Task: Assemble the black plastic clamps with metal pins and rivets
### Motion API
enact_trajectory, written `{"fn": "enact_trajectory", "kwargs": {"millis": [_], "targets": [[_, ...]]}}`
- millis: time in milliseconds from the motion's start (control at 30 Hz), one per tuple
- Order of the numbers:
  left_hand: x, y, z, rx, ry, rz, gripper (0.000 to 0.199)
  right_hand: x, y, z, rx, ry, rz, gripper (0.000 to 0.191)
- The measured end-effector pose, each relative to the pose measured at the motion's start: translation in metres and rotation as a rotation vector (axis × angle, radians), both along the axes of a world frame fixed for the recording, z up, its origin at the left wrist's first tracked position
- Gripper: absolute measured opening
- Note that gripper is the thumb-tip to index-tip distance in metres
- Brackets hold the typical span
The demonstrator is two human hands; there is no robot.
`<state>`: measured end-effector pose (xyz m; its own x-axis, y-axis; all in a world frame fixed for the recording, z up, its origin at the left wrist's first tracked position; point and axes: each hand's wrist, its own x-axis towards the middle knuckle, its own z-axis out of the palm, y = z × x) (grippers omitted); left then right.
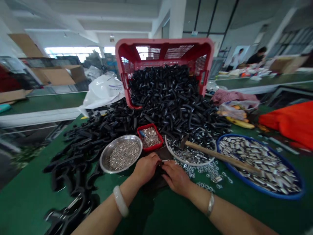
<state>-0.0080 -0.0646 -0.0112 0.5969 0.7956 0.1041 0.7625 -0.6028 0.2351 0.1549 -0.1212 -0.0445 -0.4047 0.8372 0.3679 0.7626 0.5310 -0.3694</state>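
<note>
My left hand (148, 165) and my right hand (176, 174) meet in front of me, fingers closed around a small dark part with a bit of metal. Most of that part is hidden by my fingers. Beneath them is a dark block or pad (153, 182) on the green table. Beyond my left hand stand a steel bowl (104, 160) of small metal pins and a red tray (159, 146) of similar pins. A hammer (221, 157) lies across a round white tray (182, 160) of metal pieces and a blue tray (297, 195) of metal sleeves.
A tipped red crate (166, 41) spills black curved plastic parts (168, 94) over the table's far side. More black parts (73, 173) lie at left. Metal links (207, 169) are scattered at right, near bananas (241, 123) and orange cloth (290, 120). Two people (255, 57) are far back.
</note>
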Motion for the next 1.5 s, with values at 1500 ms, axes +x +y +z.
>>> {"fn": "enact_trajectory", "kwargs": {"millis": [1500], "targets": [[-0.010,0.001,-0.006,0.077,0.042,-0.076,0.021,0.000,0.001,-0.002,0.024,0.020,0.021,0.028]]}}
